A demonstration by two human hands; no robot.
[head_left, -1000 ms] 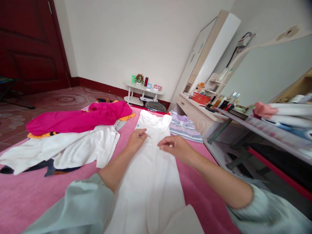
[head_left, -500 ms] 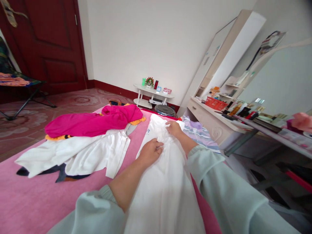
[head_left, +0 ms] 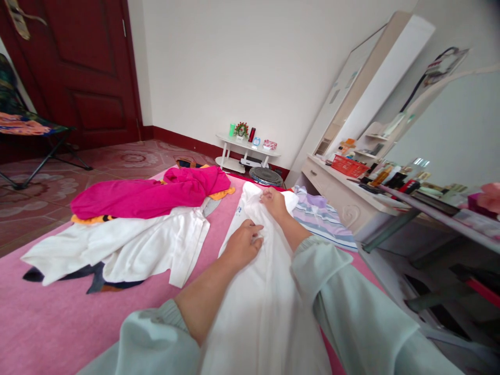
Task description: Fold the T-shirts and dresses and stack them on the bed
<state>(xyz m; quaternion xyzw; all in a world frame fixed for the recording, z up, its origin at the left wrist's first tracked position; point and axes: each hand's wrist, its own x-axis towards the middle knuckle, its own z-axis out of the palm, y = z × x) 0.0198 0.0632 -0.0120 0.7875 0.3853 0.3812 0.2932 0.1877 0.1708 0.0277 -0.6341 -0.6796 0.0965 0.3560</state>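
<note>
A long white shirt with small blue lettering lies lengthwise on the pink bedcover in front of me, folded narrow. My left hand rests on its upper part, fingers curled on the cloth just below the lettering. Farther up, near the shirt's far end, my right hand pinches the fabric between bent fingers. The fingertips of both hands are partly hidden in the folds.
To the left lie a bright pink garment and a white garment over darker clothes. Striped fabric is on the right, beside a dressing table. A small white stand is by the wall.
My right hand has shifted slightly left along the shirt's far end, still pinching cloth. The left hand has barely moved; its thumb and index finger look a little farther apart.
</note>
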